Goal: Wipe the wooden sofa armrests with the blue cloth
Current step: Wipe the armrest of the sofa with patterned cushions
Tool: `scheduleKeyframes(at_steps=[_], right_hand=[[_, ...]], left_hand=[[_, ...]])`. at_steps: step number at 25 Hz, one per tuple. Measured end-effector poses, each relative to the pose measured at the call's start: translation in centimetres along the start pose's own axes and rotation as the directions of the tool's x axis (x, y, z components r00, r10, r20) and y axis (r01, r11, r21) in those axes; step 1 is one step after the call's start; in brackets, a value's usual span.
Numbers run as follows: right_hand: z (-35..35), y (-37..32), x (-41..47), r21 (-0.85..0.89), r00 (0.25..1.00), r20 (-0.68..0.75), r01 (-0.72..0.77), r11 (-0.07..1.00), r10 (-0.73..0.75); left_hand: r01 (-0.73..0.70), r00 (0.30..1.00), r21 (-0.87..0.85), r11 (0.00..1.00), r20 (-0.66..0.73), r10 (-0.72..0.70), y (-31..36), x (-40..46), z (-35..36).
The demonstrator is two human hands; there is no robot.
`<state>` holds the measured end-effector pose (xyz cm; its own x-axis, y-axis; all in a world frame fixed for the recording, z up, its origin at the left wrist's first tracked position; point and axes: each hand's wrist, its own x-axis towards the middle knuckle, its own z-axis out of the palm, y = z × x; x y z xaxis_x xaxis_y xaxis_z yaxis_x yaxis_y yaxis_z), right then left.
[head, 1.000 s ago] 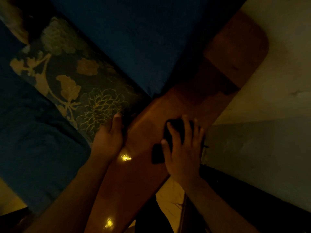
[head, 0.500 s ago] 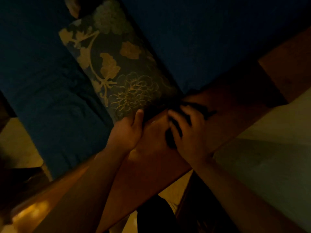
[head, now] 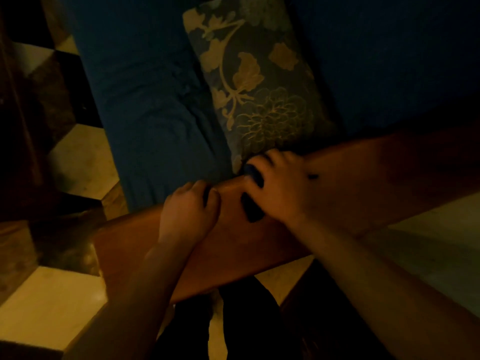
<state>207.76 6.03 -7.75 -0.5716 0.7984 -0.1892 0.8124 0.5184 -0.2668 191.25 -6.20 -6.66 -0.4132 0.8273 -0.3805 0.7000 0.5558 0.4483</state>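
Dimly lit throughout. Right hand (head: 281,187) spread flat, pressing the dark blue cloth (head: 251,206) onto the wooden armrest (head: 363,172), fingers over the armrest's sofa-side edge. Left hand (head: 188,211) resting on the armrest just beside the cloth, fingers curled over that same edge. Flowered cushion (head: 255,84) butting against the armrest, blue seat (head: 148,100) alongside, tiled floor (head: 52,294) below the armrest's end.
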Motion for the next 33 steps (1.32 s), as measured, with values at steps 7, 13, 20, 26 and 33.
scheduleKeyframes(at_steps=[7, 13, 20, 26, 33], right_hand=[[2.7, -5.3, -0.4, -0.018, 0.939, 0.138, 0.320, 0.947, -0.314], [4.0, -13.9, 1.2, -0.101, 0.991, 0.117, -0.050, 0.994, 0.062], [10.4, -21.2, -13.1, -0.072, 0.849, 0.101, 0.527, 0.847, -0.519], [4.7, -3.6, -14.8, 0.055, 0.980, -0.121, -0.150, 0.987, 0.156], [5.9, -7.4, -8.3, 0.110, 0.880, -0.300, -0.353, 0.929, 0.370]], left_hand=[[0.284, 0.950, -0.003, 0.959, -0.138, -0.282, -10.9, -6.5, -4.7], [0.326, 0.911, -0.569, 0.755, -0.025, -0.413, -16.3, -9.7, -5.2], [0.432, 0.795, -0.895, 0.108, 0.322, -0.514, -18.5, -12.0, -5.6], [0.417, 0.799, -0.879, 0.231, 0.234, -0.554, -17.3, -12.4, -4.1], [0.383, 0.728, -0.890, 0.246, 0.126, -0.674, -16.0, -13.9, -1.4]])
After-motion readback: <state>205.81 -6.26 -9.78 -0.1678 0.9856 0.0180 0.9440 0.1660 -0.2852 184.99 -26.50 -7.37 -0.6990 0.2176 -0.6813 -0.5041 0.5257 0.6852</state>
